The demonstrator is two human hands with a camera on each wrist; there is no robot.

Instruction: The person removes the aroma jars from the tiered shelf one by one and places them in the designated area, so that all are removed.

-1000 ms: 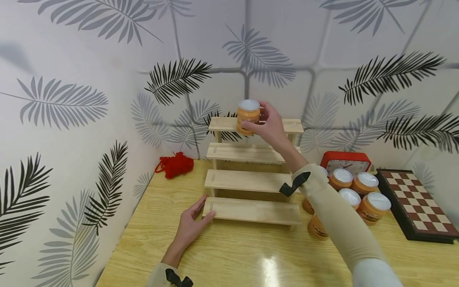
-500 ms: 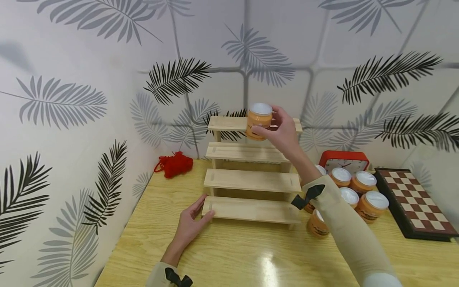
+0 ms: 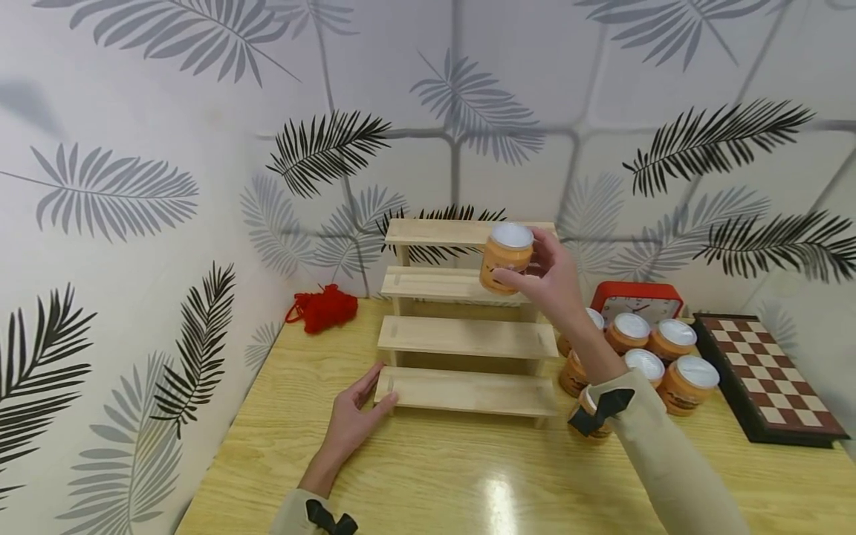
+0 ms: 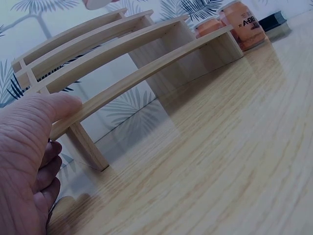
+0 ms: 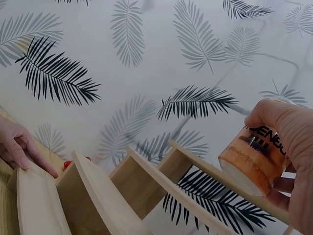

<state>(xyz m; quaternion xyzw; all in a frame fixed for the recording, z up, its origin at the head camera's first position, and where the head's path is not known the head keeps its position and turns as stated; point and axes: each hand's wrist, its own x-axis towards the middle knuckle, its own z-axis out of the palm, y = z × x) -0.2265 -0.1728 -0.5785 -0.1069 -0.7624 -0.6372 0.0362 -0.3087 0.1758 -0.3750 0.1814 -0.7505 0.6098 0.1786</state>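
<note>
My right hand grips an orange jar with a white lid, thumb across its front. In the head view the jar overlaps the right part of the upper two steps of a wooden tiered shelf. Dark lettering shows on the held jar in the right wrist view. At the shelf's lower left end is my left hand. Its thumb lies on top of the lowest board and the other fingers curl below that board's end, as the left wrist view shows.
Several more orange jars with white lids stand on the wooden table right of the shelf. Behind them is a red clock, with a checkered board farther right. A red knitted item lies left by the patterned wall.
My right hand has moved the jar right and down, from in front of the top step to lower in the head view. The left hand stays on the shelf's lower left end.
</note>
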